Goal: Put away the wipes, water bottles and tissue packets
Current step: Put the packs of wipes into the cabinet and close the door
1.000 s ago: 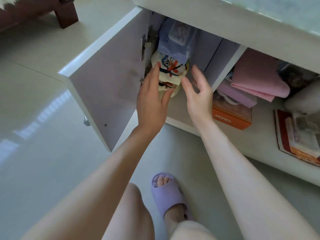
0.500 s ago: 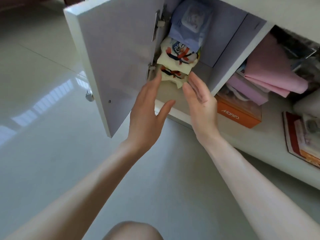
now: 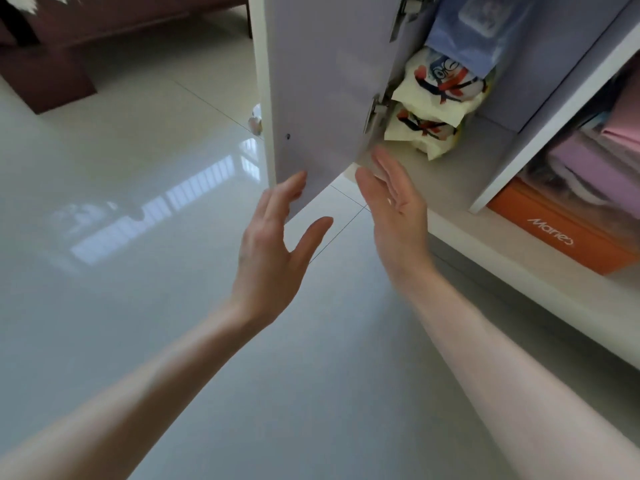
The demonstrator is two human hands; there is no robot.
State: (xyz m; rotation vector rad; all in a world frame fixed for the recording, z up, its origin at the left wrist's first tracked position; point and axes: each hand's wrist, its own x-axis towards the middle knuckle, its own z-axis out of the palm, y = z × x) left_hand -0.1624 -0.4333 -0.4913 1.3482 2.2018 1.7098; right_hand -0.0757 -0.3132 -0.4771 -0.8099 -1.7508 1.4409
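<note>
Two cream tissue packets with a cartoon print, an upper one (image 3: 445,83) and a lower one (image 3: 420,133), lie stacked inside the left cabinet compartment. A blue wipes pack (image 3: 474,32) rests on top of them. My left hand (image 3: 277,244) is outside the cabinet with fingers spread, its fingertips at the lower edge of the open cabinet door (image 3: 322,81). My right hand (image 3: 398,206) is held flat and empty in front of the compartment's floor, below the packets. Neither hand holds anything.
The white cabinet shelf (image 3: 519,251) runs to the right. An orange box (image 3: 561,233) with purple and pink folded cloths (image 3: 595,157) on it fills the neighbouring compartment. Glossy tiled floor (image 3: 138,237) spreads to the left. Dark wooden furniture (image 3: 48,74) stands at the far left.
Both hands have drawn back out of the compartment, away from the tissue packets. My left hand has moved to the door's lower edge. The view has shifted closer and lower.
</note>
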